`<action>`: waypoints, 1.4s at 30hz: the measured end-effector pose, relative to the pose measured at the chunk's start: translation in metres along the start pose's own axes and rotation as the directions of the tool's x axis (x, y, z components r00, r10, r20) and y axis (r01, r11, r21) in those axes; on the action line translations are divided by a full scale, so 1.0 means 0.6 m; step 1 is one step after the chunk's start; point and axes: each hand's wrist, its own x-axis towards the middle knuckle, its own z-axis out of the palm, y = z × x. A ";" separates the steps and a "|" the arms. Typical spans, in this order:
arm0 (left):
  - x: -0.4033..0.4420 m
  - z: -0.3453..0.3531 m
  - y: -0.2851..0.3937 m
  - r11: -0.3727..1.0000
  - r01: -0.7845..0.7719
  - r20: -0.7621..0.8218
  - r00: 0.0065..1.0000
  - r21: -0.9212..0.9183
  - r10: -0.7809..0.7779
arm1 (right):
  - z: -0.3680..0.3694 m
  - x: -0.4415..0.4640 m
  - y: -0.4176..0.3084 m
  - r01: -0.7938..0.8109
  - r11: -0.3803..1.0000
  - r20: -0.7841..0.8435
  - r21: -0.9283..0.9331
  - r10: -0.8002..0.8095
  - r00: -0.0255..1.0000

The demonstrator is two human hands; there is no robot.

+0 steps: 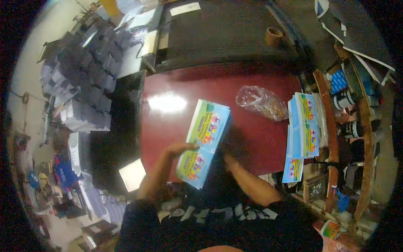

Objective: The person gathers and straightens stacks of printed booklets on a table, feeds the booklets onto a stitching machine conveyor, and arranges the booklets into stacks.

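Observation:
A stack of printed blue and green sheets is held up, tilted, above the near part of the red tabletop. My left hand grips its left edge, thumb over the printed face and the other fingers hidden beneath. On the right side, my right hand is close to the stack's edge, dark and blurred, its fingers not readable. More sheets of the same print lie in a pile at the table's right edge, and a crumpled clear plastic bag rests left of them.
Many grey-white paper stacks stand at the left. A brown roll sits on the dark surface beyond the red top. Wooden shelving with jars is at the right. A cream sheet lies at the near left.

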 end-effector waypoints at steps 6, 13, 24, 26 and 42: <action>0.003 0.121 0.051 0.699 -0.264 -0.177 0.853 0.665 0.491 | -0.229 -0.008 -0.139 0.610 0.538 0.058 -0.583 -0.721 0.691; 0.063 0.233 -0.012 0.215 0.248 -0.328 0.732 0.945 0.598 | -0.274 -0.145 -0.263 0.498 0.629 0.041 -0.597 -0.596 0.802; 0.104 0.312 -0.032 0.034 0.395 -0.353 0.773 0.918 0.527 | -0.228 -0.058 -0.205 0.719 0.640 0.397 -0.272 -0.606 0.689; 0.111 0.291 0.006 0.101 0.337 -0.347 0.840 0.936 0.416 | -0.229 -0.050 -0.189 0.704 0.682 0.323 -0.199 -0.632 0.704; 0.023 0.234 0.011 0.167 -0.237 0.136 0.875 0.957 0.464 | -0.162 -0.137 -0.236 0.546 0.713 0.263 -0.441 -0.479 0.838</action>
